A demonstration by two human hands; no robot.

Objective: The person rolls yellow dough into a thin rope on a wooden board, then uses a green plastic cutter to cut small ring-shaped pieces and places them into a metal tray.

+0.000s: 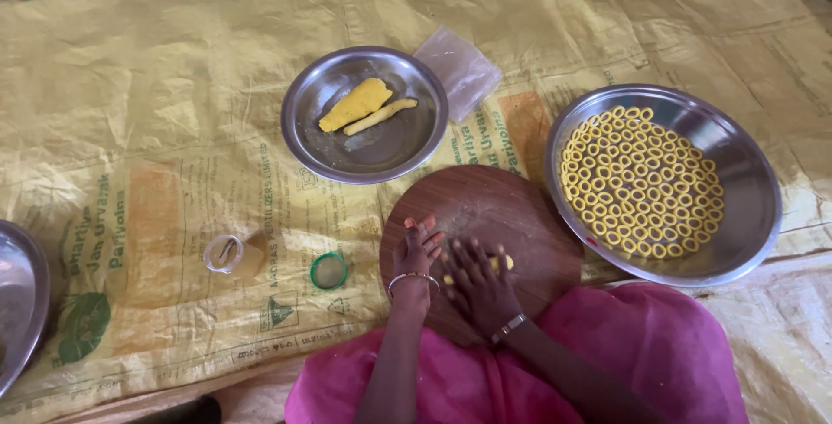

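Person: pink cloth [659, 346] covers the lap at the near edge; both forearms reach away over it toward the round board.
Left hand: the left hand [418, 255] rests on the near left part of the wooden board [511, 207], a thin metal bangle at its wrist; its fingers [425, 231] lie straight and close together, pointing far, gripping nothing.
Right hand: the right hand [479, 285] lies palm down on the board just beside the left one, a band at the wrist; its fingers [464, 259] are spread and flat, pressing on the dough roll rather than closed around it.
Dough roll: a thin yellow dough roll [501, 263] lies on the board under the right hand; only its right end shows past the fingers, the rest is hidden.
Board: round, dark brown, dusted pale near the middle; it sits on the yellow printed sheet [173, 86] that covers the floor.
Left of the board: a small green ring-shaped cap [328, 270] lies near; a small clear jar [227, 253] lies further left; a steel dish edge [22, 303] shows at the far left of the view.
Right of the board: a wide steel tray [745, 207] holds many small yellow dough rings [640, 181] laid in close rows.
Far: a smaller steel plate [381, 151] holds a flat yellow dough lump [355, 103] and a short dough stick [380, 116] just beside it; a clear plastic pouch [458, 68] lies touching the plate's far right rim.
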